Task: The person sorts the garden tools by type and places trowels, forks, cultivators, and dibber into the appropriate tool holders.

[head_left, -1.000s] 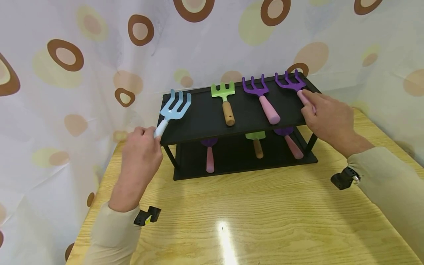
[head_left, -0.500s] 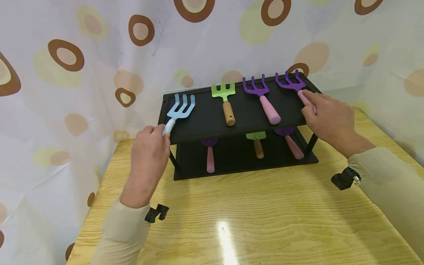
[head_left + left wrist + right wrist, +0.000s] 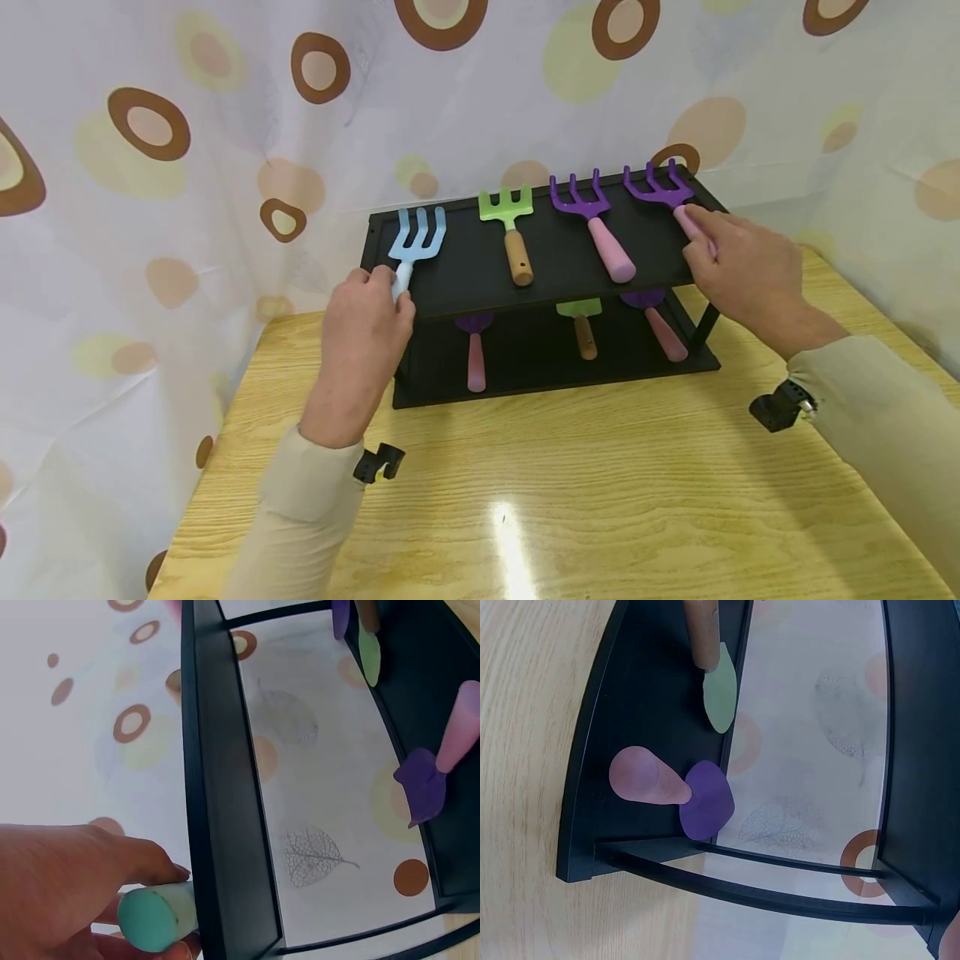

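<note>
In the head view my left hand (image 3: 363,333) grips the white handle of a light blue three-pronged hand fork (image 3: 417,237). Its prongs lie over the left end of the black shelf's top board (image 3: 457,250). The left wrist view shows the handle's teal butt end (image 3: 148,921) between thumb and fingers, right at the board's edge. At the right end, my right hand (image 3: 750,267) holds the pink handle of a purple hand fork (image 3: 662,190), fingers curled on it. Between them lie a green fork with a wooden handle (image 3: 517,257) and another purple fork with a pink handle (image 3: 611,248).
On the lower board (image 3: 525,371) lie a pink-handled purple tool (image 3: 476,362), a wooden-handled green one (image 3: 585,337) and another pink-handled purple one (image 3: 665,333). The shelf stands on a wooden table (image 3: 600,467) before a patterned curtain (image 3: 480,100).
My left hand has moved right and slightly up with the light blue fork, turning it more upright and further onto the top board. The right hand has stayed still.
</note>
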The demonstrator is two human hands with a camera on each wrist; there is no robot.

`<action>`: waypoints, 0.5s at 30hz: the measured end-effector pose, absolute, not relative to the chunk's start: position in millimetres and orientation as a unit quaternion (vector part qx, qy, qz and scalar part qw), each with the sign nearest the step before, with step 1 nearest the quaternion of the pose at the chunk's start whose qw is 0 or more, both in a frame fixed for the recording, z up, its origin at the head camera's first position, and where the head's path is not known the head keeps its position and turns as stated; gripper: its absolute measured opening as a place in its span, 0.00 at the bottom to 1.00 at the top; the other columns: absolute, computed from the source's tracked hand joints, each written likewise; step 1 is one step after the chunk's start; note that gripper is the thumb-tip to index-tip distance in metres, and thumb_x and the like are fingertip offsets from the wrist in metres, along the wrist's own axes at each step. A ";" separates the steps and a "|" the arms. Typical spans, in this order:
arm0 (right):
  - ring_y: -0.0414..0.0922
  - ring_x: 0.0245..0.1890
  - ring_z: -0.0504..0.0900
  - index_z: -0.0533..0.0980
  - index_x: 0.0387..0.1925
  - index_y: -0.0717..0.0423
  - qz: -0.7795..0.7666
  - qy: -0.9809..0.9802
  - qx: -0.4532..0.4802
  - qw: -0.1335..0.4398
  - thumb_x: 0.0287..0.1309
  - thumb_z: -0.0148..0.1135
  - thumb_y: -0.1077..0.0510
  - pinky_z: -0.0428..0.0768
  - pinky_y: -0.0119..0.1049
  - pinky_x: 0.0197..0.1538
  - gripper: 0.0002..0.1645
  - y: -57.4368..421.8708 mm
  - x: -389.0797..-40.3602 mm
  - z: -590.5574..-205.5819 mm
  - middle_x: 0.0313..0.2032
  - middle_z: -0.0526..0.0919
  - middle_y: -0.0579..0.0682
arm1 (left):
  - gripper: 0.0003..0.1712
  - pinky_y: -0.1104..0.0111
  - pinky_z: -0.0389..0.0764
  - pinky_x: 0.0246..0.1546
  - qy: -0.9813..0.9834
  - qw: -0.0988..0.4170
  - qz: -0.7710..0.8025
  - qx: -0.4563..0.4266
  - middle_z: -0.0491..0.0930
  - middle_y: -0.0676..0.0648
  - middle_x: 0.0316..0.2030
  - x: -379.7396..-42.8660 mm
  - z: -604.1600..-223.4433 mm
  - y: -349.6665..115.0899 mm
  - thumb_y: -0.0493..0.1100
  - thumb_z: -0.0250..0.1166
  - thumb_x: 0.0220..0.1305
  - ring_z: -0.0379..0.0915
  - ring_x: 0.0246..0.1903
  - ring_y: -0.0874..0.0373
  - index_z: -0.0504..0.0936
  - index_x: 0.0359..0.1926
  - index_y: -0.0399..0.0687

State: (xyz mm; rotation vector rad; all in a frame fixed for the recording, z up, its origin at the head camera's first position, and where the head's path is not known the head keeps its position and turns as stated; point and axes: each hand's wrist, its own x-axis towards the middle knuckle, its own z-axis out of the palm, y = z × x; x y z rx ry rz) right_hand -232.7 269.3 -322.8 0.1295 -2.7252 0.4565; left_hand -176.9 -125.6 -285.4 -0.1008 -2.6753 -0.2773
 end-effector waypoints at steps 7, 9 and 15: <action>0.67 0.62 0.73 0.63 0.74 0.43 0.158 -0.969 0.048 0.184 0.71 0.32 0.48 0.76 0.65 0.47 0.33 269.5 -234.1 -322.9 0.67 0.72 0.60 | 0.17 0.56 0.85 0.34 -0.970 0.227 -0.089 -0.023 0.79 0.37 0.35 -190.1 -285.4 -113.3 0.44 0.61 0.67 0.78 0.30 0.45 0.79 0.45 0.32; 0.67 0.62 0.73 0.63 0.74 0.44 0.156 -0.969 0.048 0.184 0.71 0.32 0.49 0.76 0.64 0.46 0.33 269.4 -233.7 -322.8 0.67 0.72 0.61 | 0.17 0.56 0.85 0.32 -0.970 0.229 -0.079 -0.019 0.79 0.37 0.35 -193.6 -286.0 -110.2 0.45 0.61 0.67 0.78 0.29 0.46 0.79 0.45 0.32; 0.67 0.62 0.73 0.63 0.74 0.43 0.156 -0.969 0.046 0.184 0.71 0.32 0.48 0.76 0.65 0.47 0.33 268.9 -233.1 -322.6 0.67 0.72 0.61 | 0.17 0.56 0.84 0.25 -0.969 0.236 -0.073 -0.009 0.75 0.38 0.34 -201.6 -288.6 -103.7 0.45 0.57 0.66 0.75 0.22 0.47 0.77 0.45 0.33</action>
